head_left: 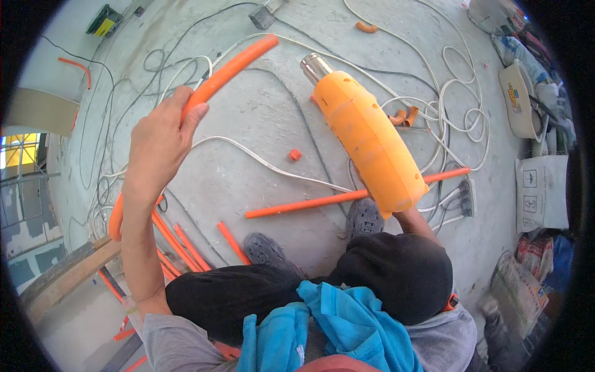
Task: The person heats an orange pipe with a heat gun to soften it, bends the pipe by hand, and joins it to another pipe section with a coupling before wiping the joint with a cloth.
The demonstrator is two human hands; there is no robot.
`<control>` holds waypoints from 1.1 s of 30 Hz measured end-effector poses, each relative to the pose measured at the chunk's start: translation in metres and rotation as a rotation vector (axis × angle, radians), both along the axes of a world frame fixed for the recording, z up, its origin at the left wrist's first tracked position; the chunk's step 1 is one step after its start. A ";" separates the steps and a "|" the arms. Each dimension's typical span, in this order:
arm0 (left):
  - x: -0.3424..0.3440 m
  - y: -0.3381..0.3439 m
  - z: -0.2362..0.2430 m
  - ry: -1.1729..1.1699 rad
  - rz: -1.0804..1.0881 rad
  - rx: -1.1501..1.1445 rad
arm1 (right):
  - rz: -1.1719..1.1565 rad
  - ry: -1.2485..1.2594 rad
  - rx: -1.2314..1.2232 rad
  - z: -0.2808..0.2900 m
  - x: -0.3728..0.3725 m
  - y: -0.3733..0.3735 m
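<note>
My left hand (160, 139) is closed round an orange plastic pipe (232, 69), whose free end points up and to the right. Behind my left forearm an orange bent piece (116, 217) shows; whether it belongs to the same pipe I cannot tell. On the right, a yellow-orange heat gun (365, 136) is held up, its metal nozzle (316, 68) aimed up and left, apart from the pipe. My right hand (406, 218) grips it from beneath, fingers hidden by its body. A long orange pipe (304, 206) lies on the floor below the gun.
White and black cables (458, 93) sprawl over the concrete floor. Several orange pipes (186, 245) lie left of my legs, beside a wooden beam (71, 279). Short orange bends (406, 116) and a small red-orange piece (295, 154) lie ahead. Along the right stand a white bucket (517, 102) and sacks (542, 192).
</note>
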State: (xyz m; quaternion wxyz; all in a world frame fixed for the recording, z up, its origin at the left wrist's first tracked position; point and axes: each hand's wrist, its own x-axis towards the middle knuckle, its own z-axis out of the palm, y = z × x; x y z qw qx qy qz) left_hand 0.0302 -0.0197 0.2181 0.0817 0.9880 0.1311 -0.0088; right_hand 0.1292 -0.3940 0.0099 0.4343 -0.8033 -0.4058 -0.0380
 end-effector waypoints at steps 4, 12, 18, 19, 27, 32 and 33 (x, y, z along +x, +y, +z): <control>0.000 0.007 -0.005 -0.175 -0.018 0.145 | -0.008 -0.001 -0.001 0.004 0.000 -0.001; -0.009 0.004 0.013 -0.093 -0.063 0.070 | 0.001 0.009 0.009 0.000 0.000 0.002; -0.009 -0.003 0.028 -0.047 -0.046 -0.004 | 0.001 0.016 0.017 0.000 0.001 0.004; -0.009 -0.002 0.028 -0.051 -0.063 -0.002 | 0.004 0.015 0.021 0.000 0.000 0.005; -0.003 -0.005 0.034 0.000 -0.032 -0.064 | 0.003 0.017 0.020 0.001 -0.001 0.005; -0.004 0.001 0.032 0.020 -0.056 -0.074 | 0.010 0.020 0.024 -0.002 -0.001 0.006; -0.005 0.002 0.030 0.022 -0.052 -0.071 | 0.017 0.016 0.032 -0.003 -0.002 0.007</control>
